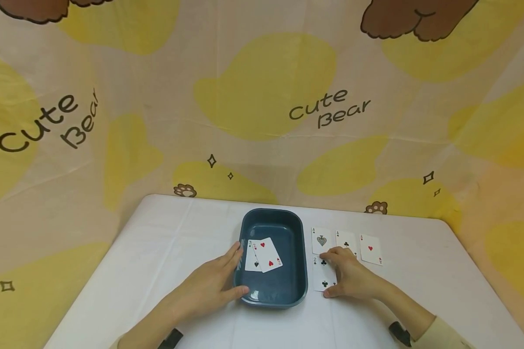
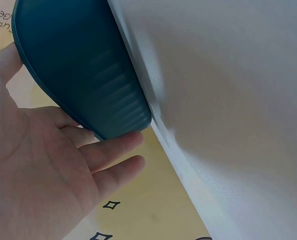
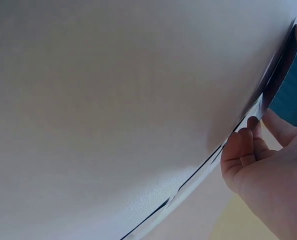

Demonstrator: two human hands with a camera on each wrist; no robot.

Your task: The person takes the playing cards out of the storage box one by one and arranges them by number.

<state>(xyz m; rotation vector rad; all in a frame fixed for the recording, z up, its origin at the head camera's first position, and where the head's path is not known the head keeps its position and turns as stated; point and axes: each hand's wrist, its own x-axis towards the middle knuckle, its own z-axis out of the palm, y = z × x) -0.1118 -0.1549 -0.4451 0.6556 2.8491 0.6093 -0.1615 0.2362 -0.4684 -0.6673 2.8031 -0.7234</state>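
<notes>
A dark blue rectangular tray (image 1: 288,288) stands on the white table. My left hand (image 1: 207,282) rests against its left side, thumb and fingers extended, fingertips right at the rim; the left wrist view shows the tray's ribbed outer wall (image 2: 83,65) beside that hand. Inside the tray lie a two of hearts (image 1: 268,253) and, partly under it, a three of spades (image 1: 250,264). Right of the tray, my right hand (image 1: 353,277) pinches a two of clubs (image 1: 320,275) between thumb and fingers at its near and far edges. In the right wrist view this card (image 3: 282,70) shows as a dark, slanted strip.
Behind the right hand lie an ace of spades (image 1: 320,238), an ace of clubs (image 1: 344,238) and an ace of hearts (image 1: 370,249) in a row. A patterned cloth (image 1: 253,97) hangs along the back edge of the table (image 1: 157,252).
</notes>
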